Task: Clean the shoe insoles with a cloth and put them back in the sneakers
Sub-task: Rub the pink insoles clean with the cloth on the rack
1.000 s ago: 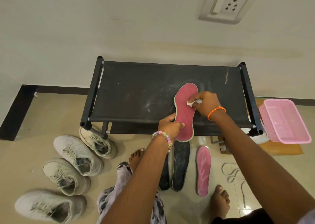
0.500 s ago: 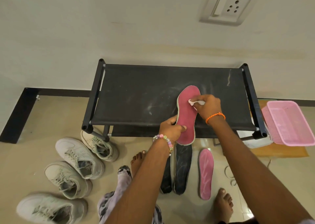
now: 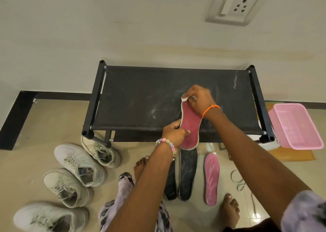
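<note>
The left hand [image 3: 173, 134], with a bracelet of pastel beads [image 3: 167, 144] at its wrist, grips the heel half of a dark pink foam insole with a pale green edge [image 3: 190, 126], thumb laid across its pink face and fingers curled behind. The insole is held in the air over the front edge of a black fabric-topped shoe rack with a black tube frame [image 3: 141, 97], toe end pointing away toward the wall. The right hand [image 3: 198, 98], with an orange thread band [image 3: 210, 109] round its wrist, has its fingers curled over the toe end, pinching a small white cloth [image 3: 185, 97] against the insole's tip; only a scrap of the cloth shows beside the fingers. On the beige tiled floor [image 3: 35, 170] below lie 2 dark grey insoles [image 3: 187, 175] side by side and, just to their right, 1 lighter pink insole [image 3: 211, 177]. 4 off-white lace-up sneakers [image 3: 77, 163] sit in a loose row at the left, the farthest one partly under the rack's corner. A pink plastic mesh basket [image 3: 298, 126] stands to the right of the rack, and loose pale laces [image 3: 238, 180] lie on the floor near a bare foot [image 3: 229, 208]. A white wall socket [image 3: 234, 5] sits high on the wall.
</note>
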